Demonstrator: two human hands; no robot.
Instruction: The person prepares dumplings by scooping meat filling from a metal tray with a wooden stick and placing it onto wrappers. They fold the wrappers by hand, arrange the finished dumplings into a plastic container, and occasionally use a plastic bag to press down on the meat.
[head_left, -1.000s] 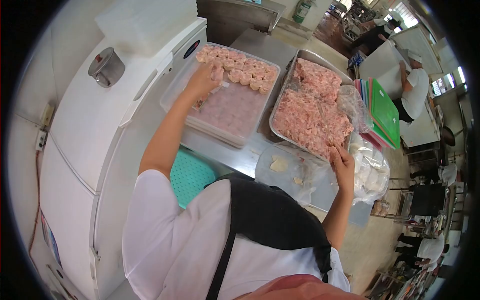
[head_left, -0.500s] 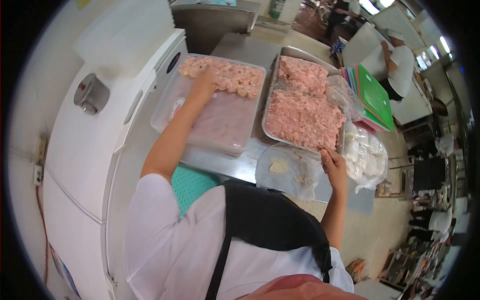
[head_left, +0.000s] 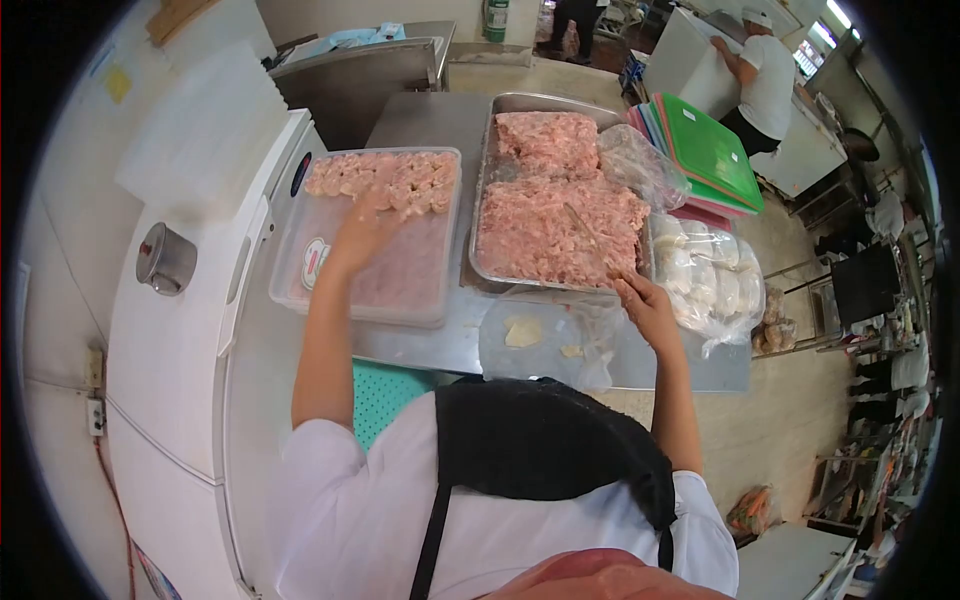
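My left hand (head_left: 368, 228) is over a clear plastic container (head_left: 400, 285), its fingers apart and holding nothing. Those fingertips are right at the near row of small meat-filled dumplings (head_left: 425, 175), which line the far end of the container. My right hand (head_left: 650, 308) is closed at the near right corner of a metal tray (head_left: 545, 280). From its fingers a thin stick-like tool (head_left: 582, 225) reaches over the pink ground meat (head_left: 530, 235) heaped in the tray. Just in front of the tray, a plastic sheet (head_left: 500, 350) carries pale wrapper pieces (head_left: 522, 331).
Beside the tray are a crumpled plastic bag (head_left: 645, 165), stacked coloured lids (head_left: 710, 150) and a bag of white rounded packs (head_left: 705, 275). A white freezer (head_left: 170, 370) with a metal pot (head_left: 167, 260) stands at left. Another person (head_left: 765, 85) works at back right.
My left hand has drawn back from the dumplings toward me. The stick-like tool now shows over the meat by my right hand. The whole view has shifted with my head.
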